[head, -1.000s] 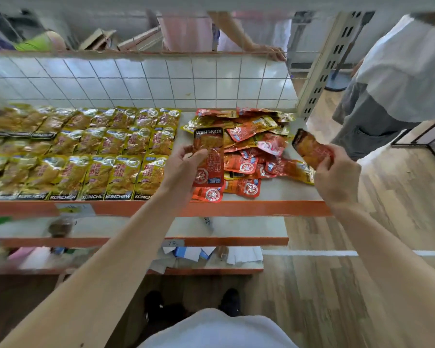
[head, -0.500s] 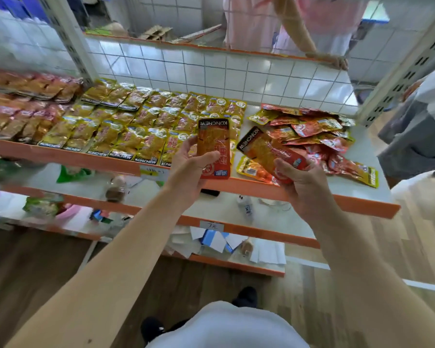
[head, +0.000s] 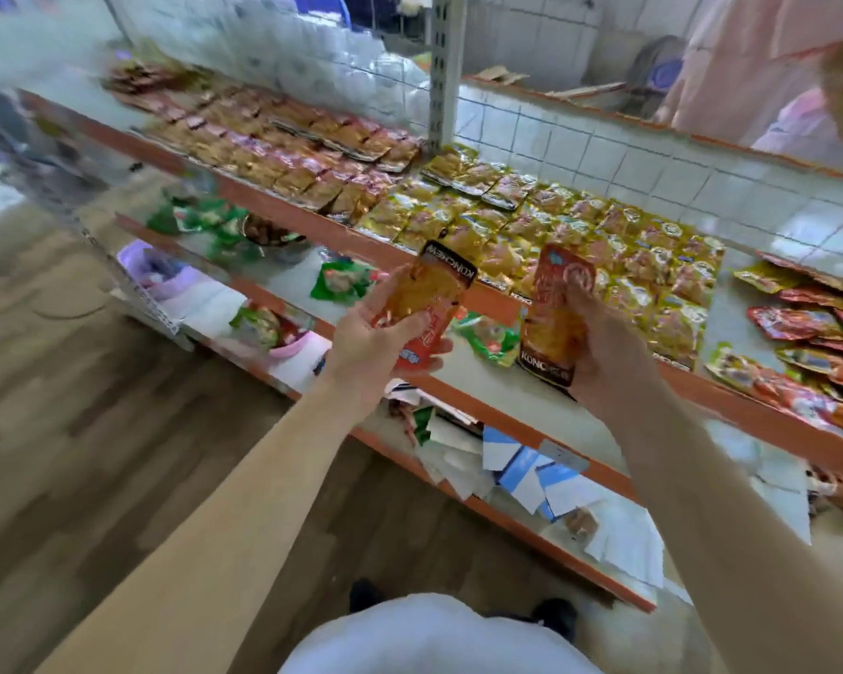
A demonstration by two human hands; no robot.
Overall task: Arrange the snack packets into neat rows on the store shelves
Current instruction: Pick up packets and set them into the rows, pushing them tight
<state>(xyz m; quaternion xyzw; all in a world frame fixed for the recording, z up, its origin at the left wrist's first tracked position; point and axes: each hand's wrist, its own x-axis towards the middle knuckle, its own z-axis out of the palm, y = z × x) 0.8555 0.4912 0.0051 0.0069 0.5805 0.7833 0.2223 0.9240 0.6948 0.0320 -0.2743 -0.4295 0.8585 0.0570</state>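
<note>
At the far left of the top shelf, brown-red packets lie in rows, with rows of yellow packets beside them. Green packets lie loose on the shelf below. Before the shelf edge, the left hand grips one orange packet, fingers curled round its lower half. Just beside it, the right hand holds a second orange packet upright, black band at the bottom. Farther right, red packets lie in a loose heap.
</note>
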